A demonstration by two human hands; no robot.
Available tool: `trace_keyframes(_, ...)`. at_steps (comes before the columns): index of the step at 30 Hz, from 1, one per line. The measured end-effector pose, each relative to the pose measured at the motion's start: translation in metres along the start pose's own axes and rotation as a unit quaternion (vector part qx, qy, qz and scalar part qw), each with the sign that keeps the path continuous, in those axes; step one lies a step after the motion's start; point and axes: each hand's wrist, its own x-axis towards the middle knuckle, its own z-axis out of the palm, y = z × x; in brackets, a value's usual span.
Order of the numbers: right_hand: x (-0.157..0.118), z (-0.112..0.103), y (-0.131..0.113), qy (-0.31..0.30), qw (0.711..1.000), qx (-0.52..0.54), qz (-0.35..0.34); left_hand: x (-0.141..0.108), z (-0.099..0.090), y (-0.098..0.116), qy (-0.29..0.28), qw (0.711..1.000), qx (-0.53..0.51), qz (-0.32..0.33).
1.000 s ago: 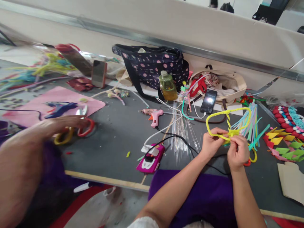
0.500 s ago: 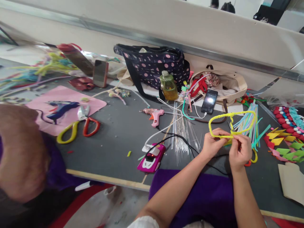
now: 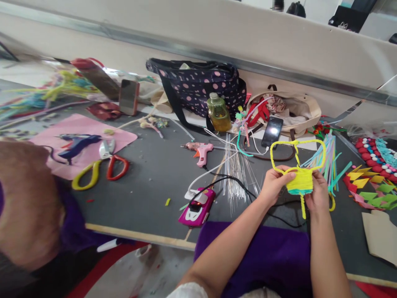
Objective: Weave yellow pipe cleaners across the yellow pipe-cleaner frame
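Observation:
A yellow pipe-cleaner piece (image 3: 300,180) is held up over the right part of the dark table. It has a flat yellow panel with a teal lower edge, two open loops above and a short stem hanging below. My left hand (image 3: 274,184) grips the panel's left side, thumb on its front. At the right side my right hand (image 3: 319,192) holds it, with the fingers partly behind the panel. A bundle of pastel pipe cleaners (image 3: 330,155) lies just behind my right hand.
The dark table (image 3: 149,207) bears a pink glue gun (image 3: 201,152), a magenta device (image 3: 198,211) with cables, silver wires (image 3: 237,182), large scissors (image 3: 118,166), a green bottle (image 3: 218,114), a phone (image 3: 273,131) and a patterned bag (image 3: 198,89). Another person's arm (image 3: 27,203) is at the left.
The yellow piece has been turned, so its flat panel with the teal edge now faces the camera and its stem hangs down. My hands have moved to the panel's two sides.

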Motion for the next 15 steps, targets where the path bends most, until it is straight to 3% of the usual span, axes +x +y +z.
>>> trace_keyframes(3,0.0015,-0.0038,0.0067,-0.050,0.997,0.031,0.058,0.0015,-0.0010,-0.0002,0.003,1.000,-0.024,-0.020)
trace_keyframes(8,0.0002,-0.0045,0.0068,-0.073,0.993,0.044,0.080,0.0014,-0.0008,0.0013,0.004,0.999,-0.041,-0.024)
trace_keyframes(15,0.0029,0.0046,-0.0013,-0.032,0.989,0.090,0.110,0.0008,-0.0008,0.0038,0.002,0.998,-0.058,-0.026)
